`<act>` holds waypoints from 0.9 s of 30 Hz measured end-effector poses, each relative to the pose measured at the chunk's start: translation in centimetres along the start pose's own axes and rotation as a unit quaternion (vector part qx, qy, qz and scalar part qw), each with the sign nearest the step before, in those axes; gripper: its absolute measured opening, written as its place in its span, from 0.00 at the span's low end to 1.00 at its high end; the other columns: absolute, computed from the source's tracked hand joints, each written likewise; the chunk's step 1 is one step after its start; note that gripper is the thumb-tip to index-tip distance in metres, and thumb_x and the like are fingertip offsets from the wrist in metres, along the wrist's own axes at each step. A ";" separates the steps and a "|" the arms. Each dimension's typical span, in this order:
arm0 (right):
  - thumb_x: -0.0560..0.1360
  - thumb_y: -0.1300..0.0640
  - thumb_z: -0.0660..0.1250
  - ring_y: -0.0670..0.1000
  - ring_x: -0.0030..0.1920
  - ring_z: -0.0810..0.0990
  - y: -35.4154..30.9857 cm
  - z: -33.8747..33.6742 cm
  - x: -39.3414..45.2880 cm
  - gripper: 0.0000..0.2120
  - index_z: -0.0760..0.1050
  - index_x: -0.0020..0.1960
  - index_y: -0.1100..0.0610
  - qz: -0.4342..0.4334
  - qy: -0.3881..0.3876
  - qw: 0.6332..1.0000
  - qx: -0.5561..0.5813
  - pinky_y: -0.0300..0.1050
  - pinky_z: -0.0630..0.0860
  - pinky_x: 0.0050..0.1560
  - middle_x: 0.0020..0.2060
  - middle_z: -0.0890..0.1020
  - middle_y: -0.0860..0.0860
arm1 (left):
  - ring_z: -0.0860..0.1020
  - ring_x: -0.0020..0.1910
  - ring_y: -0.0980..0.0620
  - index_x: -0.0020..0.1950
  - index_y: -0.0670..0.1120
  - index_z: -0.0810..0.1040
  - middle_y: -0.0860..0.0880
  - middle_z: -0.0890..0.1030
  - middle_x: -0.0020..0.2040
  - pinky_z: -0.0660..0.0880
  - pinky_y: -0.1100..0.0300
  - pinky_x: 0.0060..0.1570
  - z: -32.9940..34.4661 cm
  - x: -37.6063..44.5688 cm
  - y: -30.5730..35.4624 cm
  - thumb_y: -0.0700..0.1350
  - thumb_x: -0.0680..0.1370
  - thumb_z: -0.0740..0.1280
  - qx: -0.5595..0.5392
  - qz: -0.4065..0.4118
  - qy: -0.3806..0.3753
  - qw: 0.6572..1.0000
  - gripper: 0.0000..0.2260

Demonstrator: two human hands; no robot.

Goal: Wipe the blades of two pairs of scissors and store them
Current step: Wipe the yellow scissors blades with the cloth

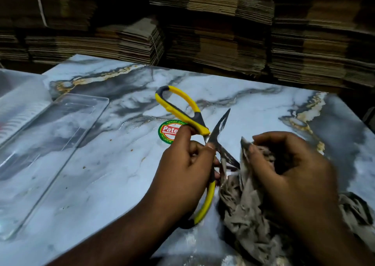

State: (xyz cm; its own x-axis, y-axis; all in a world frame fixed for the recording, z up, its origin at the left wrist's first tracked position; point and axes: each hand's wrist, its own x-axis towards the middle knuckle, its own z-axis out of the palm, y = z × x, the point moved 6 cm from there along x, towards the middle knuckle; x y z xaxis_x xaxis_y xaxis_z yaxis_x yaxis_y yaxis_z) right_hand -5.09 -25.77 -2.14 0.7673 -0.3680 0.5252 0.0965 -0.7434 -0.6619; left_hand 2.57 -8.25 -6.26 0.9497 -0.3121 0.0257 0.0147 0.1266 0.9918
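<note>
My left hand grips a pair of yellow-and-grey scissors near the pivot, blades spread wide. One blade points up and away; the other angles right toward a crumpled grey-brown cloth. My right hand bunches the cloth just beside that lower blade. One handle loop sticks up to the far left, the other runs down under my left palm. Only this one pair of scissors is in view.
A clear plastic tray lies on the marble-patterned table at the left, with another clear plastic piece behind it. A round red-and-green sticker is on the table. Stacks of flattened cardboard line the back.
</note>
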 end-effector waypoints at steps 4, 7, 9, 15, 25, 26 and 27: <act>0.78 0.53 0.72 0.41 0.50 0.84 -1.6 1.9 -0.6 0.06 0.87 0.50 0.49 -0.016 -0.062 0.996 0.059 0.30 0.76 0.47 0.46 0.83 0.40 | 0.83 0.31 0.47 0.51 0.53 0.75 0.45 0.83 0.34 0.80 0.48 0.36 -0.6 -0.1 0.3 0.43 0.84 0.66 0.047 0.025 0.036 0.998 0.05; 0.76 0.53 0.70 0.41 0.49 0.82 -1.9 3.4 -1.4 0.10 0.88 0.53 0.46 -0.038 -0.121 0.992 0.027 0.29 0.73 0.44 0.47 0.80 0.41 | 0.79 0.30 0.46 0.52 0.55 0.74 0.47 0.80 0.29 0.78 0.40 0.37 -0.7 -0.2 0.9 0.48 0.85 0.65 0.119 0.058 0.038 0.991 0.03; 0.76 0.49 0.71 0.41 0.47 0.81 -1.5 3.4 -1.5 0.09 0.88 0.54 0.41 -0.038 -0.132 0.990 -0.025 0.29 0.71 0.43 0.45 0.80 0.40 | 0.79 0.30 0.47 0.51 0.54 0.74 0.45 0.81 0.30 0.78 0.38 0.38 -0.7 -0.2 1.1 0.49 0.85 0.64 0.128 0.064 0.041 0.989 0.03; 0.76 0.55 0.76 0.39 0.46 0.82 -1.9 1.3 -0.8 0.02 0.85 0.48 0.49 -0.050 -0.015 0.999 -0.005 0.26 0.72 0.45 0.43 0.83 0.40 | 0.78 0.30 0.46 0.51 0.57 0.71 0.45 0.80 0.31 0.77 0.35 0.38 -0.4 -0.2 0.5 0.53 0.86 0.62 0.131 0.068 0.035 0.988 0.04; 0.73 0.51 0.71 0.45 0.36 0.76 -1.1 3.3 -1.1 0.04 0.80 0.40 0.48 -0.046 -0.053 0.993 -0.090 0.42 0.71 0.35 0.36 0.76 0.45 | 0.71 0.25 0.59 0.53 0.53 0.70 0.57 0.76 0.27 0.64 0.58 0.32 0.0 -1.0 0.5 0.52 0.85 0.62 0.171 0.075 0.020 0.982 0.05; 0.73 0.51 0.71 0.45 0.36 0.76 -0.8 3.2 -1.1 0.04 0.80 0.39 0.48 -0.033 -0.054 0.993 -0.099 0.41 0.71 0.35 0.36 0.76 0.44 | 0.71 0.24 0.59 0.53 0.53 0.70 0.57 0.75 0.27 0.64 0.58 0.33 0.0 -1.0 0.5 0.53 0.85 0.62 0.172 0.073 0.025 0.982 0.05; 0.73 0.51 0.71 0.44 0.36 0.76 -0.7 3.1 -1.1 0.04 0.80 0.39 0.48 -0.025 -0.052 0.993 -0.104 0.42 0.72 0.35 0.35 0.77 0.44 | 0.71 0.24 0.59 0.53 0.53 0.70 0.57 0.75 0.27 0.65 0.57 0.33 0.0 -0.9 0.5 0.53 0.85 0.62 0.174 0.072 0.030 0.982 0.05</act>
State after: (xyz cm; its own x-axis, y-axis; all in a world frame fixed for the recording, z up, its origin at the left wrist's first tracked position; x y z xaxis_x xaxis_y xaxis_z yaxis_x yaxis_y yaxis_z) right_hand -3.98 -23.13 -3.93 0.8269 -0.2759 0.4901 0.0118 -0.8626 -0.5057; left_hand 1.68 -7.90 -5.80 0.9511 -0.2569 0.1717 -0.2188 -0.1675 0.9613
